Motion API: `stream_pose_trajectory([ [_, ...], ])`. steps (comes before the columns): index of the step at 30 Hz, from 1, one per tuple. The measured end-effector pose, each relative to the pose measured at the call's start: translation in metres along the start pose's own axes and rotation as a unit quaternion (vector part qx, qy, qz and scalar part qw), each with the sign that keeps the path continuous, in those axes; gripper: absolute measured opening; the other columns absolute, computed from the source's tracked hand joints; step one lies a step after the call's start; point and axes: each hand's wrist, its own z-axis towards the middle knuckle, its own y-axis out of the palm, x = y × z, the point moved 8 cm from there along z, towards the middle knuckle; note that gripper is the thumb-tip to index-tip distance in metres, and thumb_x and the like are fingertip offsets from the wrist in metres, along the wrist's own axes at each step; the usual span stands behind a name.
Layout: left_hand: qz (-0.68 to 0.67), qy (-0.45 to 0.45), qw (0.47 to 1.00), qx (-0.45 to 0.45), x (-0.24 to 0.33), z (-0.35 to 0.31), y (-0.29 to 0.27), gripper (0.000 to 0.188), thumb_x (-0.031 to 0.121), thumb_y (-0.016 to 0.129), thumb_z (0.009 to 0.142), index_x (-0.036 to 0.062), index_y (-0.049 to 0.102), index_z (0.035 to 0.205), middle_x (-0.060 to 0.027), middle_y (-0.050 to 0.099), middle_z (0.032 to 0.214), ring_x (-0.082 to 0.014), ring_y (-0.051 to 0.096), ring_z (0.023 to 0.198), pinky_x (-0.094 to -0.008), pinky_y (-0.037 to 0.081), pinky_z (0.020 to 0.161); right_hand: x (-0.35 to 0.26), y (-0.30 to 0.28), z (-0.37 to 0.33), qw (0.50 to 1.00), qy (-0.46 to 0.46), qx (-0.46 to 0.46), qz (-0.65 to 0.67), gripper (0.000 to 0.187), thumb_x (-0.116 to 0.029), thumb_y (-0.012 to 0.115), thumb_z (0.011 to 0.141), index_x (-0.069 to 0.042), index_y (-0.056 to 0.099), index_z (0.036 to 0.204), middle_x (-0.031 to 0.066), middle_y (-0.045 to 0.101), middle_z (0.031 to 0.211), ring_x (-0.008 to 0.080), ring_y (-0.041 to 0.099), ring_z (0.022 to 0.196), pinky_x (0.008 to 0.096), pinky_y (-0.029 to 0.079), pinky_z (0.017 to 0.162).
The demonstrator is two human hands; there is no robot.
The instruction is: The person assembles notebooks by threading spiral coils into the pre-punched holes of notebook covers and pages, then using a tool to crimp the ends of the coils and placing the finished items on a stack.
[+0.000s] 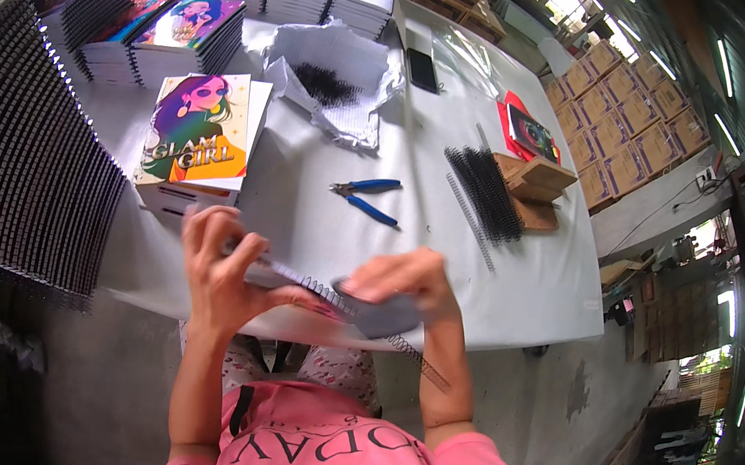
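Note:
Close to the table's front edge, my left hand (220, 260) grips a notebook (287, 271), tilted so that mostly its edge shows. A black spiral coil (418, 361) runs along that edge, its loose end trailing out past my right wrist. My right hand (400, 274) is closed, fingers bent over a dark grey flat piece (388, 317) beside the coil; motion blurs it, and its kind cannot be made out. Beyond both hands lie blue-handled cutting pliers (376, 186), jaws toward the left. A pile of loose covers and pages (202, 130) is nearest my left hand.
Several black coils (486, 191) lie by a wooden block (539, 181) on the right. Behind the pliers sits a white wrapping (363, 123) holding dark scraps (321, 85). Bound notebook stacks (35, 150) edge the left; a phone (422, 70) lies farther back.

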Motion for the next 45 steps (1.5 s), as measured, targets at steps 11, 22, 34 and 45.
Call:
stream_pose_trajectory([
  [11,-0.076,0.062,0.991,0.089,0.004,-0.021,-0.001,0.064,0.059,0.078,0.042,0.0056,0.050,0.061,-0.0102,0.047,0.095,-0.0351,0.048,0.102,-0.0515,0.038,0.086,0.004,0.005,0.015,0.982,-0.059,0.018,0.181,0.036,0.014,0.061,0.061,0.000,0.069,0.093,0.0144,0.068,0.093,0.0218,0.065,0.083,0.0285,0.051,0.076],
  [22,-0.164,-0.064,0.983,0.056,-0.022,-0.023,0.011,0.074,0.054,0.085,0.035,0.0087,0.049,0.082,-0.0142,0.032,0.114,-0.0325,0.041,0.112,-0.0431,0.042,0.082,0.035,-0.004,0.035,0.966,0.082,0.043,-0.240,0.041,0.013,0.061,0.060,-0.008,0.071,0.094,0.0128,0.068,0.095,0.0232,0.064,0.089,0.0311,0.050,0.078],
  [34,-0.386,-0.222,0.894,0.043,-0.052,-0.031,0.040,0.090,0.041,0.090,0.032,0.0084,0.037,0.096,-0.0094,0.037,0.109,-0.0205,0.043,0.101,-0.0310,0.042,0.073,0.046,-0.001,0.046,0.972,0.097,0.022,-0.211,0.040,0.014,0.062,0.063,-0.005,0.069,0.098,0.0132,0.067,0.099,0.0202,0.065,0.088,0.0274,0.050,0.074],
  [45,-0.328,-0.149,0.932,0.028,-0.043,-0.034,0.033,0.096,0.070,0.072,0.038,0.0019,0.039,0.097,-0.0104,0.033,0.099,-0.0280,0.035,0.105,-0.0381,0.034,0.084,0.025,0.046,0.070,0.987,0.043,-0.061,-0.142,0.045,0.010,0.062,0.061,-0.010,0.069,0.100,0.0103,0.068,0.097,0.0184,0.065,0.088,0.0290,0.051,0.077],
])
